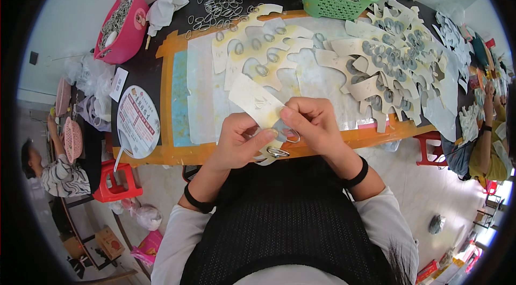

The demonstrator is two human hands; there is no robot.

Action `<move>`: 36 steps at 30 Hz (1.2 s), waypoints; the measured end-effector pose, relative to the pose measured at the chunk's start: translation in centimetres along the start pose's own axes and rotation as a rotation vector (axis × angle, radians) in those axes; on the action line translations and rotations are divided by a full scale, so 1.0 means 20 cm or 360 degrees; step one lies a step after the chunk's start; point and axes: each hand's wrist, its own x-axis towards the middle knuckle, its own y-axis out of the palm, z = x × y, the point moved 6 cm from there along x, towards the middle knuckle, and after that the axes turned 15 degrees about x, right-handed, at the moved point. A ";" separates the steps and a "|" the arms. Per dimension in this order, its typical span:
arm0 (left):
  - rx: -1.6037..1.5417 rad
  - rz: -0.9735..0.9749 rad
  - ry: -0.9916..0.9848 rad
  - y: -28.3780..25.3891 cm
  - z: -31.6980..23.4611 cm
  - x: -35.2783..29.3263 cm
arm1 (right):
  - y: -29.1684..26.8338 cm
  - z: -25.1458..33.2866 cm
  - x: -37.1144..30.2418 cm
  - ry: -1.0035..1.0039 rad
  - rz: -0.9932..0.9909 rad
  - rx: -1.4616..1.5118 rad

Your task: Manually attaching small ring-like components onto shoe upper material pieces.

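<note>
Near the table's front edge I hold a cream, leather-like cut piece (255, 99) between both hands. My left hand (240, 142) is closed on its lower left side, thumb on top. My right hand (316, 123) pinches its right side, thumb against fingers. An oval metal ring (278, 152) sits at the piece's lower end, and part of another ring (293, 136) shows under my right fingers. Just beyond my hands lie similar cream pieces (279, 43) with yellowish smears and oval rings on them. My fingers hide the middle of the held piece.
A pile of cream pieces with rings (392, 51) covers the right side. Loose rings (223, 5) lie at the back, between a pink basket (141, 19) and a green basket (333, 9). A round fan (138, 121) lies left. Red stools (124, 184) stand below; people sit at both sides.
</note>
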 end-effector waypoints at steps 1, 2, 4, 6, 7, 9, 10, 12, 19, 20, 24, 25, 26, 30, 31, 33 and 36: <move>-0.0072 -0.0021 0.0025 0.01 0.01 0.00 | 0.00 -0.05 -0.01 0.0085 -0.0051 0.0207; -0.0144 -0.0042 0.0050 0.03 0.02 0.00 | 0.00 -0.08 -0.01 0.0171 -0.0101 0.0414; -0.0249 -0.0076 0.0036 0.04 0.07 0.00 | 0.01 -0.14 -0.01 0.0351 -0.0160 0.0765; -0.0321 -0.0094 -0.0035 0.04 0.11 0.00 | 0.00 -0.18 0.00 0.0441 -0.0228 0.1003; -0.0319 -0.0132 -0.0064 0.05 0.12 0.00 | -0.01 -0.21 -0.01 0.0439 -0.0267 0.1065; -0.0315 -0.0213 -0.0127 0.06 0.13 0.00 | -0.02 -0.24 -0.01 0.0449 -0.0328 0.1139; -0.0336 -0.0224 -0.0185 0.06 0.15 0.00 | -0.03 -0.24 -0.01 0.0460 -0.0350 0.1152; -0.0380 -0.0244 -0.0299 0.05 0.22 -0.02 | -0.04 -0.26 -0.02 0.0469 -0.0370 0.1197; -0.0385 -0.0335 -0.0284 0.08 0.21 -0.02 | -0.08 -0.29 -0.03 0.0512 -0.0387 0.1265; -0.0366 -0.0380 -0.0252 0.08 0.17 -0.01 | -0.09 -0.30 -0.03 0.0507 -0.0395 0.1329; -0.0100 -0.0391 -0.0365 0.01 0.19 -0.02 | -0.13 -0.22 -0.04 0.0182 -0.0102 0.0538; -0.0129 -0.0446 -0.0360 0.01 0.18 -0.02 | -0.13 -0.20 -0.04 0.0143 -0.0100 0.0307; -0.0158 -0.0499 -0.0356 0.03 0.16 -0.01 | -0.11 -0.17 -0.06 0.0129 -0.0109 0.0202; -0.0445 -0.0366 -0.0416 0.05 0.22 -0.05 | -0.09 -0.13 -0.05 0.0049 -0.0169 0.0200; -0.0483 -0.0412 -0.0377 0.06 0.21 -0.06 | -0.08 -0.13 -0.05 0.0031 -0.0160 0.0218; -0.0560 -0.0504 -0.0296 0.10 0.18 -0.06 | -0.07 -0.14 -0.05 -0.0006 -0.0143 0.0253; -0.0759 -0.0492 -0.0296 0.04 0.25 -0.11 | -0.08 -0.16 -0.04 -0.0072 -0.0240 0.0326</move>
